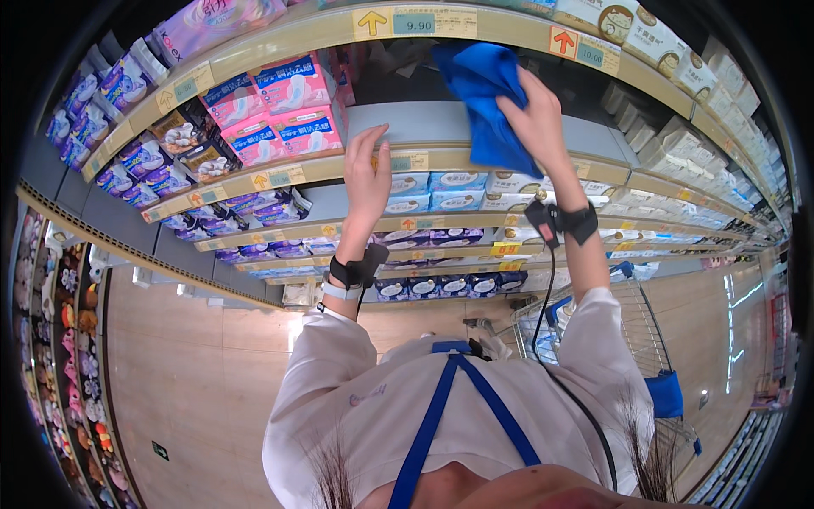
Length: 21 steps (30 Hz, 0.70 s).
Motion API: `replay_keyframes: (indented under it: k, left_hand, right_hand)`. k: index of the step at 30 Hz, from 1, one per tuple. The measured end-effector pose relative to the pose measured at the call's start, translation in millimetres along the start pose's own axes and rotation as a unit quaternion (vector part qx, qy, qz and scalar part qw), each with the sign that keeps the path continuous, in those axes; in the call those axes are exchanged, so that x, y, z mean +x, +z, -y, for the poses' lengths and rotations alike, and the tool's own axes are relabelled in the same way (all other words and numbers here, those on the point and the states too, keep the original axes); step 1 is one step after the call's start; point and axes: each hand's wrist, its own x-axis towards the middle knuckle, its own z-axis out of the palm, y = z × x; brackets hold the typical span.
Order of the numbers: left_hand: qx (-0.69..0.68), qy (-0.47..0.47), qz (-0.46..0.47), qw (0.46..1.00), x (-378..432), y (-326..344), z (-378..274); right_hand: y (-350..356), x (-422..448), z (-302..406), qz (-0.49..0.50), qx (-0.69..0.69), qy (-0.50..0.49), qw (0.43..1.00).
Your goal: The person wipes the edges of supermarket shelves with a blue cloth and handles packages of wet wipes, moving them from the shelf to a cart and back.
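My right hand (539, 121) grips a blue cloth (486, 95), which hangs over a grey shelf board (416, 121) and its front rail. The cloth's lower corner drapes in front of the price rail. At the front edge of the same shelf, my left hand (370, 175) is raised with its thumb apart from the fingers and holds nothing. Whether it touches the rail, I cannot tell. Just left of that hand stand pink packs of sanitary pads (308, 130). Blue and white packs (455, 191) sit on the shelf below, between my hands.
White packs (693, 159) fill the shelves at right; purple packs (152, 168) stand at left. A price rail (509, 28) runs above my hands. A wire shopping cart (642, 324) stands by my right side. Plush toys (89, 337) line a rack at far left.
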Motion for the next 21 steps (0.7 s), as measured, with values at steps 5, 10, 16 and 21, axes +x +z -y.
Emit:
replay_keyframes:
  k: [5, 10, 16, 21]
  left_hand:
    - [0.122, 0.064, 0.035, 0.990, -25, -3, 14]
    - [0.162, 0.107, 0.053, 0.980, -24, -9, 25]
    - [0.155, 0.110, 0.056, 0.980, -26, -2, 27]
    - [0.204, 0.123, 0.054, 0.970, -28, -4, 24]
  right_hand:
    - [63, 18, -29, 0.283, -0.190, 0.031, 0.940]
    - [102, 19, -51, 0.414, -0.197, 0.133, 0.879]
    - [156, 15, -17, 0.297, -0.234, 0.125, 0.917]
    - [157, 12, 7, 0.314, -0.195, 0.134, 0.919]
